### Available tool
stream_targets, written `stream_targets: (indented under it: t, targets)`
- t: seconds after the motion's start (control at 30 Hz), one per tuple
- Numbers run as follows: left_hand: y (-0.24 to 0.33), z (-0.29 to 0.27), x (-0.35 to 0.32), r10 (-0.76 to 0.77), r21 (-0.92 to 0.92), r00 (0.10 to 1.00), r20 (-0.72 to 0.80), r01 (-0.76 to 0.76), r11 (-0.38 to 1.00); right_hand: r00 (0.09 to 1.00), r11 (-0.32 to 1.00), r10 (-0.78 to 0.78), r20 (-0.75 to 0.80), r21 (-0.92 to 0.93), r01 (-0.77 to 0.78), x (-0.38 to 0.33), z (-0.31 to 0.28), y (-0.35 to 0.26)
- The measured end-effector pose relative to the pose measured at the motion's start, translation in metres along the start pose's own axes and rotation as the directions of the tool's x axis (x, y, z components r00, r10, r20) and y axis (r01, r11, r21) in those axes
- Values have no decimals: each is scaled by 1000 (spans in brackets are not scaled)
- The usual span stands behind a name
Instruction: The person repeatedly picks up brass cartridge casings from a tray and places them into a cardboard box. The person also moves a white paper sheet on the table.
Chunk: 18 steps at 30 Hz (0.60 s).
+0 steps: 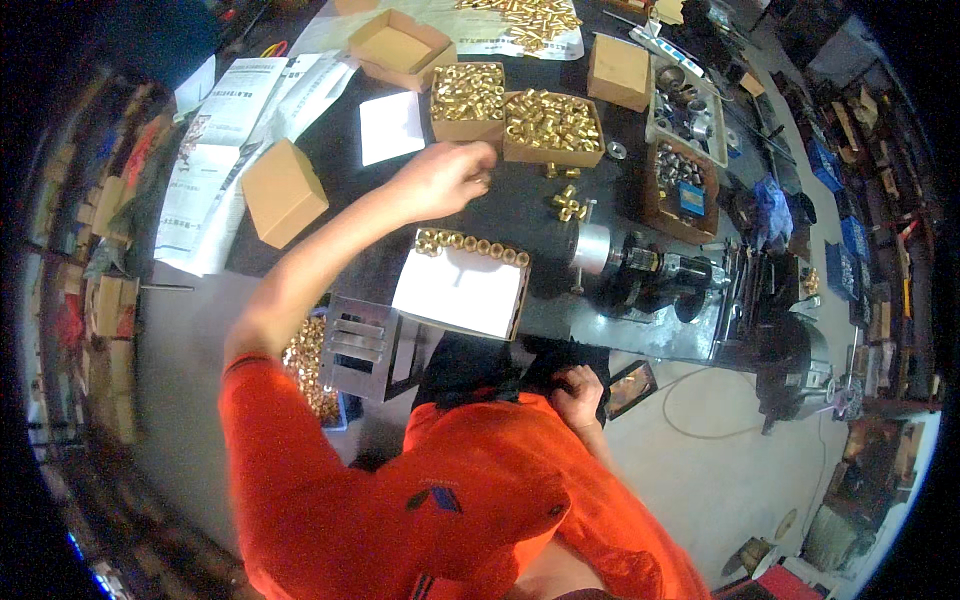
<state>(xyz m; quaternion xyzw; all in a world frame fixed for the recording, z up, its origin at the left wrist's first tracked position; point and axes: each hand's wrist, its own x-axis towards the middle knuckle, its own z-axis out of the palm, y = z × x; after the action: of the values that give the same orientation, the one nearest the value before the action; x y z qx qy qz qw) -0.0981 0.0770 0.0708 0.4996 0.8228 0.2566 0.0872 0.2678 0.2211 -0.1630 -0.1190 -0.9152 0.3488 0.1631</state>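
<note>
My left hand (452,182) reaches out over the dark bench, fingers curled in a pinch just in front of two cardboard boxes; what it holds, if anything, is hidden. The left box (468,130) and the right box (553,156) are heaped with small brass fittings. Close to me at the bench edge sits a shallow box with a white inside (462,290). Brass rings (470,243) stand in a row along its far side, with a couple more at the left end. My right hand (578,396) rests on my lap with its fingers curled in, and nothing shows in it.
Loose brass fittings (570,205) lie right of my left hand, near a lathe-like machine (650,265). A carton of metal parts (682,200) stands behind it. An open cardboard box (400,50), newspaper (215,150) and another carton (283,192) lie to the left.
</note>
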Motion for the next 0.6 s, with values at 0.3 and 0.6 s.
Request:
stream_targets:
  t: [0.3, 0.6]
  targets:
    - [19, 24, -107, -60, 127, 998, 15, 58, 990, 1000, 1000, -29, -8, -10, 29, 0, 4, 5]
    - [23, 61, -117, -116, 317, 993, 5, 109, 942, 1000, 1000, -22, 7, -9, 22, -1, -1, 4]
